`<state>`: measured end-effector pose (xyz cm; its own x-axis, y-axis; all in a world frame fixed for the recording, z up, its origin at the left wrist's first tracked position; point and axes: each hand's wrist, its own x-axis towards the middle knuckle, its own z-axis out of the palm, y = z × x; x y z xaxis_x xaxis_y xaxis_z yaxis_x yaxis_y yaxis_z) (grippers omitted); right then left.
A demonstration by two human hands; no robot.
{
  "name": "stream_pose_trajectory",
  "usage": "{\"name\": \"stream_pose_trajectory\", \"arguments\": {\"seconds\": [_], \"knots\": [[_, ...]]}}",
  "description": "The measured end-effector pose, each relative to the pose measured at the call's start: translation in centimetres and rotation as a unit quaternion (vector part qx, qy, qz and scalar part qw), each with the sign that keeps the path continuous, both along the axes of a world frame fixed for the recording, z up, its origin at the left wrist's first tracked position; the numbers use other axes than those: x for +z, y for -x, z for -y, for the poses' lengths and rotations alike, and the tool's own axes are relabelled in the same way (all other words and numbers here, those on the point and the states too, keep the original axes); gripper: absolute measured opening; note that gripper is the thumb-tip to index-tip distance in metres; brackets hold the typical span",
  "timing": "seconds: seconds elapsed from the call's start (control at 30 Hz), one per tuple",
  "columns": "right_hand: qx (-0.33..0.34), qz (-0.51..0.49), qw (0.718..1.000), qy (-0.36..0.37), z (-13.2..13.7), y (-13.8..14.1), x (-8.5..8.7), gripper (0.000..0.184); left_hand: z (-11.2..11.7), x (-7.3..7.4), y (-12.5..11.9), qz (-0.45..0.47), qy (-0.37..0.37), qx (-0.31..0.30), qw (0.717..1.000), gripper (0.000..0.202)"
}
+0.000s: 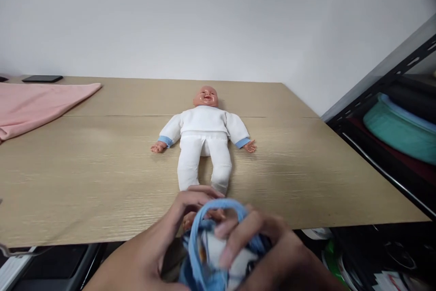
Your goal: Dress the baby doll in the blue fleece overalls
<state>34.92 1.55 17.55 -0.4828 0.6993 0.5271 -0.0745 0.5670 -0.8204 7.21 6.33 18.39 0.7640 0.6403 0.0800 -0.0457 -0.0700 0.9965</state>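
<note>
A baby doll (204, 120) in a white top with blue cuffs and white leggings lies on its back, its head toward the wall and its feet toward me. Just in front of its feet, my hands hold a bunched blue garment (197, 245) with a ring-shaped band and a pale, patterned inside. My left hand (170, 232) curves around the garment's left side, close to the doll's feet. The fingers of my right hand (269, 241) are bent into the band's opening and blurred a little. The garment's lower part is cut off by the frame.
The wooden table (112, 168) reaches to the white wall. A pink cloth (37, 105) lies at the left, with a black phone-like slab (42, 78) behind it. On the right stands a dark metal rack (384, 182) holding a teal item (402, 130).
</note>
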Motion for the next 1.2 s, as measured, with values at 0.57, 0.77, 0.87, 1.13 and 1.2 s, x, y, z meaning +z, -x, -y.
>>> {"name": "stream_pose_trajectory", "arguments": {"seconds": [0.57,0.77,0.87,1.13,1.2], "knots": [[-0.123,0.027,0.99,0.059,-4.1,-0.2,1.7,0.107,-4.4,2.0,-1.0,0.076,-0.142,0.247,0.956,0.01],[-0.038,0.205,0.978,-0.002,-5.5,-0.4,2.9,0.073,-5.7,3.2,-1.6,0.034,-0.18,0.267,0.946,0.012],[-0.147,0.203,0.968,0.014,-5.1,0.2,3.1,0.099,-6.3,4.5,-2.6,-0.025,-0.204,0.298,0.932,0.015],[-0.2,0.121,0.969,0.077,-6.6,2.3,5.7,0.022,-7.8,8.6,-3.6,-0.119,-0.175,0.183,0.96,0.038],[-0.196,0.103,0.973,0.061,-7.0,1.8,6.1,0.003,-8.2,8.4,-2.8,-0.141,-0.179,0.148,0.963,0.041]]}}
